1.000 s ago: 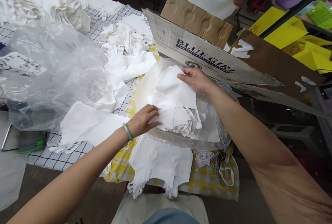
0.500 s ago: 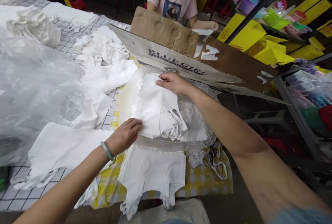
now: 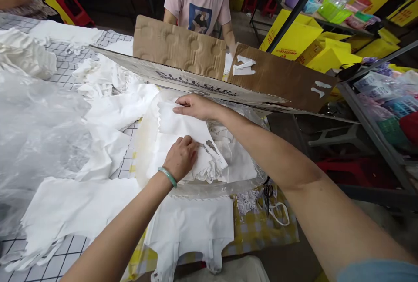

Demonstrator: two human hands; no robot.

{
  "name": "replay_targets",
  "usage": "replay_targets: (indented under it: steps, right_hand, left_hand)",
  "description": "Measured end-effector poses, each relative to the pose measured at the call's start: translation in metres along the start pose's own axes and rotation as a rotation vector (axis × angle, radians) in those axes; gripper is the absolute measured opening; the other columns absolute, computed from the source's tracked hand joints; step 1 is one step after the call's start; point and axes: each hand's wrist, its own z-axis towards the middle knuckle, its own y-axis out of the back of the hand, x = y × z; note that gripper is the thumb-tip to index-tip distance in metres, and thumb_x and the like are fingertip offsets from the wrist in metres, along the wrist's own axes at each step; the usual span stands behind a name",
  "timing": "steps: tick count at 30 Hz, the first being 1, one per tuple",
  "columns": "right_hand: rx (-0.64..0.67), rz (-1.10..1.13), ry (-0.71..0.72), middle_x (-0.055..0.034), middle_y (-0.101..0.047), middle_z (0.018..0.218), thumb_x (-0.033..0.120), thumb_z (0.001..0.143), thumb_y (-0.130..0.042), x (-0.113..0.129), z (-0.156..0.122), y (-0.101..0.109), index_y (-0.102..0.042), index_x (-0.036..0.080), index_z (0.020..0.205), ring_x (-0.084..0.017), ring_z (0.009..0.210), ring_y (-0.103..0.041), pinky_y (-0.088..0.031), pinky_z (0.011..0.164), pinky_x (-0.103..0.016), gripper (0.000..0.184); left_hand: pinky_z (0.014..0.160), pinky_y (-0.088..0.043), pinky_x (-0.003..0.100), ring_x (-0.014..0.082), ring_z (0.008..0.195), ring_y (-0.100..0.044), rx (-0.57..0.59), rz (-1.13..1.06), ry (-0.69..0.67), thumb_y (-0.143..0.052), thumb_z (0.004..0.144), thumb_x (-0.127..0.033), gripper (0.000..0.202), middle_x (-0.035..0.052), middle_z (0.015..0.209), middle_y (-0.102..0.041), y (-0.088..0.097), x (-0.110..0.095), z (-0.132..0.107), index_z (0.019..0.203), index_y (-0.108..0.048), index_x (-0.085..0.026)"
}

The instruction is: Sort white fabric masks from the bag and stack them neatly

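Observation:
A stack of white fabric pieces with cut finger shapes lies on a clear plastic bag in front of me. My left hand, a green bangle on its wrist, rests on the stack's middle with the fingers bent down onto the top piece. My right hand grips the far edge of that top piece, fingers curled, just before the cardboard box flap.
More white glove-shaped pieces lie on a yellow checked cloth near me, scissors beside them. A big crumpled plastic sheet covers the left. A person in a pink shirt stands behind the box. Shelves stand on the right.
My left hand slid from the stack's near edge up onto its middle. My right hand shifted slightly left along the far edge. The view tilted up, showing more of the person opposite.

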Motion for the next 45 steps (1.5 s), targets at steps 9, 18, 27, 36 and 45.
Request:
replay_targets:
  steps: [9, 18, 27, 36, 45]
  right_hand:
    - [0.017, -0.151, 0.069, 0.0065, -0.037, 0.063, 0.018, 0.087, -0.053, -0.003, 0.006, 0.016, -0.050, 0.014, 0.071, -0.008, 0.060, -0.033, -0.024, 0.057, -0.021, 0.017]
    - [0.047, -0.181, 0.131, 0.0071, -0.032, 0.060, 0.016, 0.087, -0.053, -0.013, 0.012, 0.019, -0.048, 0.014, 0.067, -0.008, 0.059, -0.029, -0.021, 0.056, -0.022, 0.021]
    - [0.032, -0.212, 0.188, 0.0071, -0.032, 0.059, 0.019, 0.088, -0.052, -0.014, 0.011, 0.018, -0.047, 0.014, 0.065, -0.007, 0.059, -0.028, -0.019, 0.058, -0.023, 0.024]
    - [0.030, -0.229, 0.191, 0.0076, -0.030, 0.058, 0.019, 0.088, -0.052, -0.012, 0.010, 0.016, -0.046, 0.015, 0.064, -0.006, 0.058, -0.027, -0.017, 0.057, -0.023, 0.025]
    - [0.027, -0.260, 0.182, 0.0077, -0.031, 0.057, 0.019, 0.087, -0.054, -0.005, 0.008, 0.013, -0.043, 0.015, 0.062, -0.006, 0.058, -0.027, -0.017, 0.057, -0.024, 0.028]
  left_hand:
    - [0.072, -0.047, 0.036, 0.0208, 0.077, -0.051, -0.015, -0.071, 0.021, -0.048, 0.075, -0.003, 0.016, 0.0074, 0.086, -0.056, -0.002, -0.007, 0.009, 0.080, -0.053, -0.018]
    - [0.071, -0.047, 0.036, 0.0228, 0.078, -0.053, 0.019, 0.052, -0.007, -0.052, 0.079, -0.010, 0.013, 0.0082, 0.082, -0.058, -0.009, -0.014, 0.022, 0.084, -0.061, -0.017]
    - [0.067, -0.047, 0.033, 0.0208, 0.079, -0.055, -0.250, 0.082, -0.021, -0.051, 0.087, -0.018, 0.009, 0.0084, 0.090, -0.058, -0.012, -0.039, 0.020, 0.091, -0.059, -0.020]
    - [0.067, -0.049, 0.028, 0.0161, 0.080, -0.058, -0.384, -0.132, 0.081, -0.053, 0.087, -0.017, 0.013, 0.0057, 0.091, -0.054, -0.005, -0.058, 0.021, 0.096, -0.060, -0.022]
    - [0.049, -0.034, 0.022, 0.0080, 0.050, -0.035, -0.572, -0.506, 0.597, -0.074, 0.069, -0.032, 0.032, -0.0078, 0.058, -0.037, 0.001, -0.069, 0.028, 0.072, -0.044, -0.021]
